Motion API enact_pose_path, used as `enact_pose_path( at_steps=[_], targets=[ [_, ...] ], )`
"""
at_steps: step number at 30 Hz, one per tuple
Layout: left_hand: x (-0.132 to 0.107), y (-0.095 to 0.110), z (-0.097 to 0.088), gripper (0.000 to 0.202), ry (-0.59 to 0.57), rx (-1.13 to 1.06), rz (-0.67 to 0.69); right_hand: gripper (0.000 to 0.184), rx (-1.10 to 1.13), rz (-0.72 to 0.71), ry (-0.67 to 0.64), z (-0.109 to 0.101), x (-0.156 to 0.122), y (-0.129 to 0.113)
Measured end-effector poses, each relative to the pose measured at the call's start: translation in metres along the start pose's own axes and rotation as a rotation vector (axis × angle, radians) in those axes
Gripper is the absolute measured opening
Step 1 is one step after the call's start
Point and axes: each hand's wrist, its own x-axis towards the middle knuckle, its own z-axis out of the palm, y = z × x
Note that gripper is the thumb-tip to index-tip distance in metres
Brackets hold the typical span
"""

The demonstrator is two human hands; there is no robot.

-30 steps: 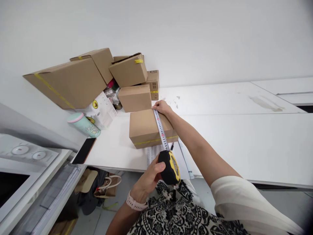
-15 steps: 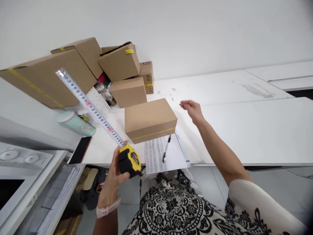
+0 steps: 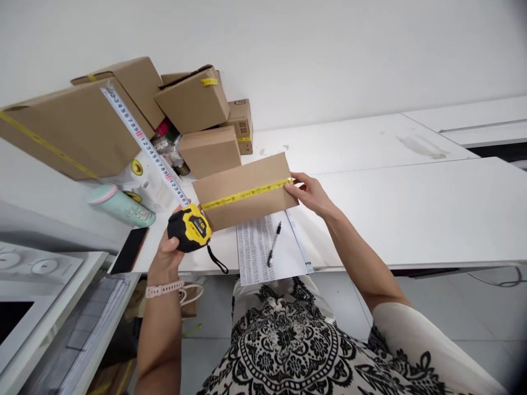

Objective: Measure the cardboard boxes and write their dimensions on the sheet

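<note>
A yellow and black tape measure [image 3: 190, 228] is in my left hand [image 3: 167, 249], its fingers wrapped round the case. The white blade [image 3: 144, 144] sticks out up and to the left, in front of the stacked boxes. My right hand [image 3: 308, 193] grips the right end of a cardboard box [image 3: 247, 206], thumb on its taped side. That box is tilted so the side with the yellow tape faces me, and its left end meets the tape measure's case. Below it lie a printed sheet [image 3: 257, 249] and a black-and-clear pen [image 3: 274, 244].
Several cardboard boxes [image 3: 209, 148] stand against the wall at the back left. A mint bottle [image 3: 123, 204] lies near a dark phone-like slab [image 3: 130, 250] at the table's left edge. The white table [image 3: 395, 219] stretches to the right.
My right hand has moved left and taken hold of the box, which is now tipped with its taped side up toward me. The tape measure has come up and left against it.
</note>
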Motion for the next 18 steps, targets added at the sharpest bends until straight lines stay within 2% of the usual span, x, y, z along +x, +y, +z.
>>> enact_pose_path(
  at_steps=[8, 13, 18],
  targets=[
    [0.042, 0.015, 0.017, 0.079, -0.001, -0.049, -0.029, 0.045, -0.084, 0.098, 0.061, 0.006, 0.01, -0.008],
    [0.056, 0.026, 0.02, 0.072, 0.034, -0.057, -0.032, 0.039, 0.013, 0.2, 0.1, 0.007, 0.015, -0.02],
    [0.069, 0.028, 0.02, 0.069, 0.032, -0.024, -0.086, 0.04, 0.075, 0.236, 0.145, 0.013, 0.033, -0.008]
  ],
)
